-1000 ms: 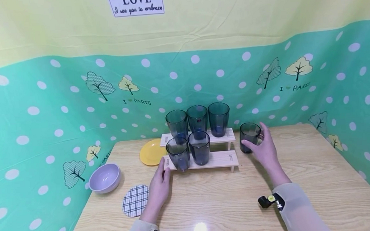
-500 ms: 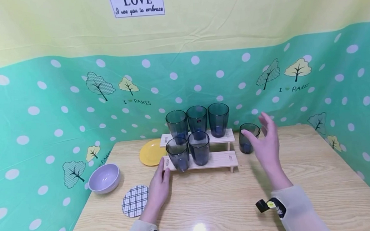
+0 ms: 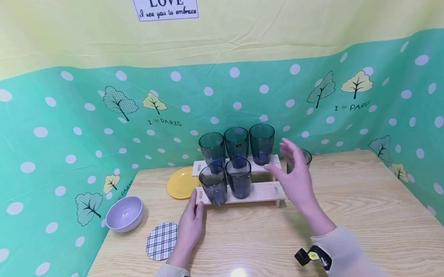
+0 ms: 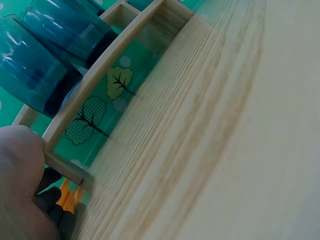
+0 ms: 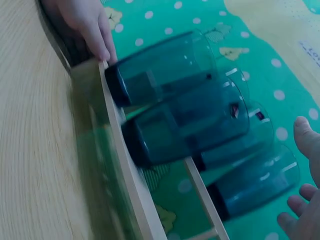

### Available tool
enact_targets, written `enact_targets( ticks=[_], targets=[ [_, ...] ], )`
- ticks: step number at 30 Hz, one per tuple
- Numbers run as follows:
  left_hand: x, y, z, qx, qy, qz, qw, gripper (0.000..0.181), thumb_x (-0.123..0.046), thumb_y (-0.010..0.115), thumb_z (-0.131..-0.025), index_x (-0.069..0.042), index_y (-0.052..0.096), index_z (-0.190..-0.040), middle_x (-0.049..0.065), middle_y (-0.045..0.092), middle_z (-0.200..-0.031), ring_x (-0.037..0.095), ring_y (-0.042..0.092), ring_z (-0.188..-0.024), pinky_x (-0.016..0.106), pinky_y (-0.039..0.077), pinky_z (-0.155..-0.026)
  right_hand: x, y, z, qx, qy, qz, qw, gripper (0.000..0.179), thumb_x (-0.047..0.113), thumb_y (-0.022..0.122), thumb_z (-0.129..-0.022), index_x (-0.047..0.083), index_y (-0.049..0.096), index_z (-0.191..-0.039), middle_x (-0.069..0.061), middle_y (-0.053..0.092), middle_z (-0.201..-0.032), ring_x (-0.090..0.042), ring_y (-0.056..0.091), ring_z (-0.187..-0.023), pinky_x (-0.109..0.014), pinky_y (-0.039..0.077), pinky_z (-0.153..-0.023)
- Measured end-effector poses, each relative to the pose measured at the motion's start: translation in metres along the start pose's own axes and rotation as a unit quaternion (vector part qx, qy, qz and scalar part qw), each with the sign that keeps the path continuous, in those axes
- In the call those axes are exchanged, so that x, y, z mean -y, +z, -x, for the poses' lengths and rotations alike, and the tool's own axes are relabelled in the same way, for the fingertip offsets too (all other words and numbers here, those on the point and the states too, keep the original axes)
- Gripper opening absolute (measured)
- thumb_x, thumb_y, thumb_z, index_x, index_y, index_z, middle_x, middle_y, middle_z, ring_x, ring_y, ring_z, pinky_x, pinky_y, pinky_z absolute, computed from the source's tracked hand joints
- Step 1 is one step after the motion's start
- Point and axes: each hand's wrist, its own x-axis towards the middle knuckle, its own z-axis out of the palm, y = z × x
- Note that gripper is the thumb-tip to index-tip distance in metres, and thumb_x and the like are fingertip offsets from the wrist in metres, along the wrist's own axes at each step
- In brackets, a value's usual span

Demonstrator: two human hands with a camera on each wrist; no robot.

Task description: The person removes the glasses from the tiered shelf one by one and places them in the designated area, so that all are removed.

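My left hand [image 3: 189, 224] grips the left end of a low two-step wooden rack [image 3: 263, 191]; in the left wrist view its thumb side lies against the rack's corner, with darkened fingers curled below. Two dark tinted glass tumblers [image 3: 239, 180] stand upright on the front step. Three more tumblers [image 3: 262, 146] line the back step. My right hand [image 3: 296, 180] holds nothing, its fingers spread, just right of the front step. Behind it, partly hidden, a separate tumbler [image 3: 307, 156] stands on the table. The right wrist view catches my right fingers [image 5: 305, 142] apart from the glasses [image 5: 185, 120].
A yellow plate [image 3: 181, 184] lies left of the rack on the wooden table [image 3: 237, 240]. Farther left stand a lilac bowl [image 3: 124, 214] and a round checked coaster [image 3: 161, 241]. A dotted green and yellow cloth [image 3: 234, 90] hangs behind.
My right hand has let go of the tumbler on the table at right and moved left, in front of it, towards the rack. My left hand stays where it was.
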Motion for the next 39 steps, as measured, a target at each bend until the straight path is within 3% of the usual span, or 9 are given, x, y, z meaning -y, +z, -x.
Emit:
enact_targets(
  ticks=[8, 22, 30, 35, 39],
  targets=[
    [0.001, 0.001, -0.001, -0.003, 0.001, -0.003, 1.0000, 0.062, -0.037, 0.047, -0.120, -0.013, 0.030, -0.176, 0.012, 0.035, -0.177, 0.038, 0.037, -0.160, 0.057, 0.032, -0.131, 0.006, 0.026, 0.004, 0.043, 0.003, -0.024, 0.9988, 0.092, 0.014, 0.093, -0.092, 0.018, 0.042, -0.169, -0.011, 0.050, -0.161, -0.028, 0.049, -0.150, -0.047, 0.038, -0.130],
    [0.000, 0.001, -0.001, -0.002, -0.002, 0.002, 1.0000, 0.062, -0.034, 0.048, -0.120, -0.013, 0.030, -0.176, 0.013, 0.035, -0.177, 0.039, 0.037, -0.160, 0.057, 0.031, -0.131, 0.000, 0.058, 0.014, 0.111, 0.041, -0.013, 0.9929, 0.102, 0.018, 0.097, -0.088, 0.016, 0.037, -0.172, -0.014, 0.049, -0.161, -0.033, 0.051, -0.148, -0.049, 0.043, -0.126],
    [0.000, 0.001, 0.000, -0.004, 0.005, 0.001, 1.0000, 0.061, -0.033, 0.048, -0.120, -0.011, 0.031, -0.175, 0.013, 0.036, -0.176, 0.038, 0.038, -0.160, 0.056, 0.032, -0.131, -0.008, 0.067, 0.021, 0.140, 0.081, -0.005, 0.9868, 0.109, 0.025, 0.097, -0.089, 0.027, 0.030, -0.175, -0.008, 0.038, -0.172, -0.035, 0.050, -0.148, -0.057, 0.055, -0.114],
    [0.000, 0.000, 0.000, -0.004, 0.006, 0.001, 1.0000, 0.061, -0.032, 0.048, -0.120, -0.011, 0.032, -0.175, 0.013, 0.037, -0.176, 0.038, 0.039, -0.159, 0.056, 0.032, -0.131, -0.008, 0.070, 0.023, 0.145, 0.081, 0.016, 0.9859, 0.110, 0.028, 0.098, -0.088, 0.027, 0.030, -0.175, -0.008, 0.032, -0.176, -0.035, 0.046, -0.152, -0.053, 0.046, -0.124],
    [-0.001, 0.000, 0.001, -0.003, 0.003, 0.001, 1.0000, 0.061, -0.033, 0.047, -0.120, -0.012, 0.031, -0.175, 0.013, 0.037, -0.176, 0.038, 0.039, -0.159, 0.057, 0.033, -0.130, -0.009, 0.072, 0.025, 0.145, 0.076, 0.038, 0.9858, 0.110, 0.031, 0.098, -0.088, 0.029, 0.031, -0.175, -0.010, 0.033, -0.177, -0.036, 0.043, -0.156, -0.056, 0.040, -0.127]
  ],
)
